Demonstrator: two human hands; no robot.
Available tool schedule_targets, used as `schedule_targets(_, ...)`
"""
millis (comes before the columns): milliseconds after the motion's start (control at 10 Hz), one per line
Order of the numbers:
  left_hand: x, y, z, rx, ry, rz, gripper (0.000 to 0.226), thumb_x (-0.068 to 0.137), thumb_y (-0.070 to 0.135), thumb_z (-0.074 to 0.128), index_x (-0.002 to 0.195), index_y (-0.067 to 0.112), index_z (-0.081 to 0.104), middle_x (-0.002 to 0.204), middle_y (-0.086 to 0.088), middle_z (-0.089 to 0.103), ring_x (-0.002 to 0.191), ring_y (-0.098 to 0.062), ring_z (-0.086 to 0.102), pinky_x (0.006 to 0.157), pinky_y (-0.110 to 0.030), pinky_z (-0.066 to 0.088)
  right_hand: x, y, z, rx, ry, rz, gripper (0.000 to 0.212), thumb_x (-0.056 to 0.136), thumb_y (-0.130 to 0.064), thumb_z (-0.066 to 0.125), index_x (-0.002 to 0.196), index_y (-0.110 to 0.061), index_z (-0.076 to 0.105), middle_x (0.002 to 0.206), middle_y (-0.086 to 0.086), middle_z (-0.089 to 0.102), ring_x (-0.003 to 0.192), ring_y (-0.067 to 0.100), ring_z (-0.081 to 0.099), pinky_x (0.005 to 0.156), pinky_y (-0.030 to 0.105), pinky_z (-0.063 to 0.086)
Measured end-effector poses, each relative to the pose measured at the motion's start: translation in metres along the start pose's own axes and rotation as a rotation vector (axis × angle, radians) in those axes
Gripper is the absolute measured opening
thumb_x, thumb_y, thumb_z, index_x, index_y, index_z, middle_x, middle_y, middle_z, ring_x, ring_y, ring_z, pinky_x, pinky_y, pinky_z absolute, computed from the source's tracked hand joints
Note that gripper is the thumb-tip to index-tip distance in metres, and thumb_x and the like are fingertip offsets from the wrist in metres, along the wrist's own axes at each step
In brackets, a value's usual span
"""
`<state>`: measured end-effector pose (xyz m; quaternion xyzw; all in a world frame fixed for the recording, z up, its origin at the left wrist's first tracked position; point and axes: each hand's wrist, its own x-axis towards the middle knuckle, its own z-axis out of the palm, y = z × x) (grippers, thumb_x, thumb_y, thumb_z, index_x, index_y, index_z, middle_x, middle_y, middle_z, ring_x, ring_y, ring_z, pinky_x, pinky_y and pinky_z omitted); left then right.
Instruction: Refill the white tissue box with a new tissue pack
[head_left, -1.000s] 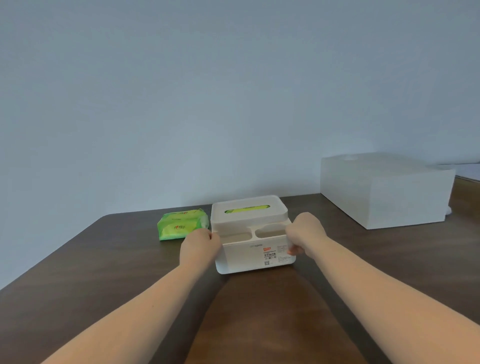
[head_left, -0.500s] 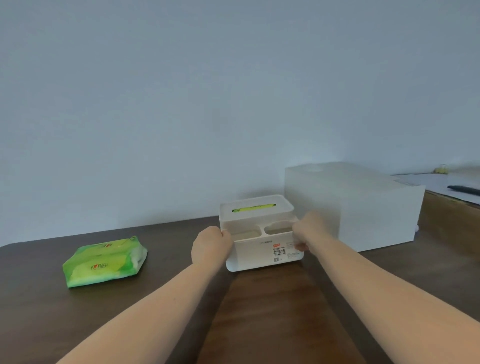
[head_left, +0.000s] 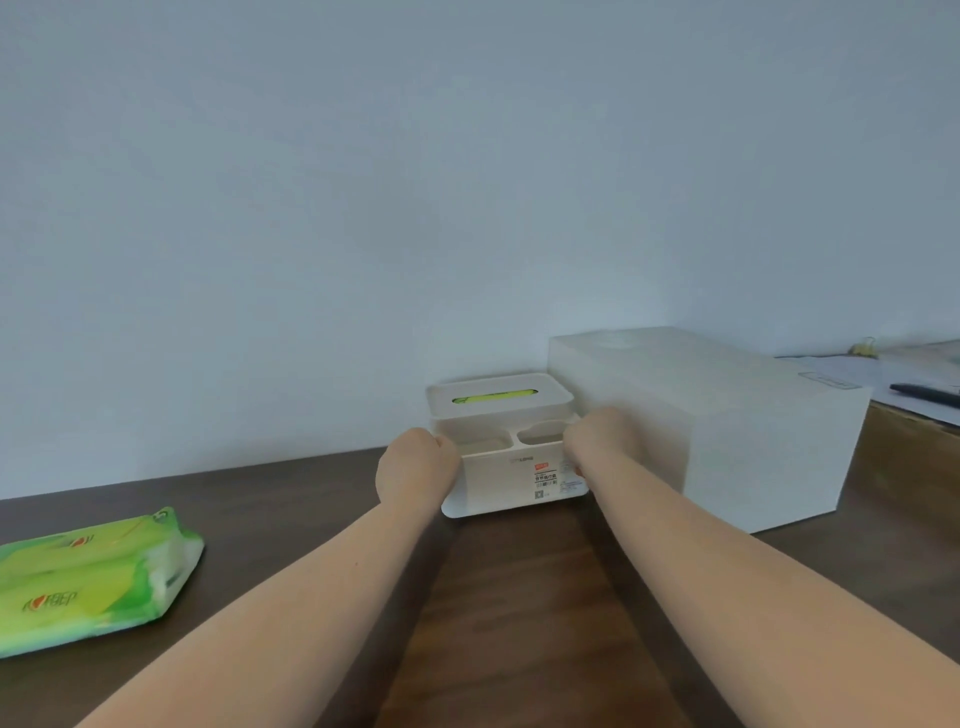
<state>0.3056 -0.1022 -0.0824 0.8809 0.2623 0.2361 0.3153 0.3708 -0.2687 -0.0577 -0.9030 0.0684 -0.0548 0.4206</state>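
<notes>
The white tissue box (head_left: 511, 480) stands on the dark wooden table (head_left: 519, 613) near the wall, with two open compartments at its front and a label on its front face. Green shows through the slot in its lid (head_left: 496, 397). My left hand (head_left: 415, 470) grips the box's left side and my right hand (head_left: 597, 441) grips its right side. A green tissue pack (head_left: 88, 582) lies flat on the table at the far left, apart from both hands.
A large translucent white storage box (head_left: 727, 426) stands just right of the tissue box, almost touching it. Behind it at the far right, papers and a dark pen (head_left: 924, 395) lie on a lighter surface. A pale wall rises behind the table.
The tissue box has moved right with both hands on it, ending close to the storage box. The green pack now lies far to the left and nearer in view.
</notes>
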Motion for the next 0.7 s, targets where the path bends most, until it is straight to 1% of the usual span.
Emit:
schedule_targets(100, 0.003, 0.004, 0.005, -0.004, -0.001, 0.006, 0.038, 0.089, 0.013, 0.041, 0.052, 0.012, 0.030, 0.055, -0.002, 0.035, 0.063, -0.027, 0.041, 0.047, -0.025, 0.021, 0.002, 0.001, 0.003, -0.001, 0.039, 0.022, 0.026, 0.089, -0.010, 0.048, 0.107, -0.004, 0.067, 0.106, 0.014, 0.070, 0.099, 0.032, 0.067, 0.074, 0.034, 0.050)
schedule_targets(200, 0.006, 0.007, 0.007, -0.025, -0.006, -0.002, 0.037, 0.088, 0.013, 0.040, 0.052, 0.012, 0.029, 0.055, -0.002, 0.034, 0.066, -0.026, 0.041, 0.047, -0.024, 0.021, 0.002, 0.001, 0.004, -0.039, 0.058, 0.011, 0.027, 0.090, -0.008, 0.048, 0.110, -0.003, 0.066, 0.114, 0.015, 0.068, 0.107, 0.033, 0.065, 0.075, 0.032, 0.048)
schedule_targets(300, 0.003, 0.006, 0.007, -0.050, 0.001, 0.000, 0.039, 0.089, 0.014, 0.037, 0.051, 0.012, 0.029, 0.054, -0.003, 0.033, 0.062, -0.025, 0.037, 0.048, -0.025, 0.021, -0.002, 0.003, 0.002, -0.047, 0.047, 0.000, 0.027, 0.090, -0.008, 0.049, 0.110, -0.003, 0.066, 0.116, 0.014, 0.067, 0.108, 0.032, 0.064, 0.072, 0.029, 0.043)
schedule_targets(400, -0.004, -0.001, 0.009, -0.094, -0.007, 0.040, 0.045, 0.098, 0.023, 0.029, 0.059, 0.008, 0.044, 0.062, -0.004, 0.046, 0.071, -0.027, 0.045, 0.060, -0.029, 0.033, -0.004, 0.008, 0.002, -0.057, 0.045, -0.032, 0.029, 0.095, -0.014, 0.043, 0.113, -0.003, 0.063, 0.116, 0.016, 0.066, 0.108, 0.033, 0.063, 0.072, 0.029, 0.042)
schedule_targets(500, -0.009, -0.020, 0.007, -0.169, -0.064, 0.046, 0.056, 0.101, 0.037, 0.022, 0.080, 0.002, 0.060, 0.084, -0.007, 0.063, 0.084, -0.028, 0.057, 0.080, -0.034, 0.046, -0.014, 0.011, -0.004, -0.008, 0.020, -0.035, 0.031, 0.094, -0.018, 0.040, 0.111, -0.003, 0.062, 0.109, 0.016, 0.067, 0.097, 0.035, 0.067, 0.076, 0.034, 0.054)
schedule_targets(600, -0.015, -0.050, 0.004, -0.264, -0.069, -0.002, 0.060, 0.098, 0.042, 0.025, 0.088, 0.001, 0.067, 0.090, -0.013, 0.073, 0.087, -0.031, 0.067, 0.089, -0.045, 0.053, -0.024, 0.022, -0.012, 0.039, 0.009, -0.075, 0.030, 0.088, -0.020, 0.043, 0.109, -0.009, 0.061, 0.107, 0.013, 0.067, 0.093, 0.035, 0.067, 0.082, 0.046, 0.058)
schedule_targets(700, -0.025, -0.066, -0.004, -0.221, -0.010, -0.009, 0.056, 0.098, 0.038, 0.029, 0.085, -0.003, 0.065, 0.084, -0.016, 0.072, 0.083, -0.032, 0.067, 0.085, -0.046, 0.052, -0.043, 0.030, -0.025, 0.236, 0.016, -0.118, 0.024, 0.087, -0.019, 0.047, 0.104, -0.013, 0.061, 0.095, 0.006, 0.067, 0.080, 0.025, 0.067, 0.076, 0.044, 0.060)
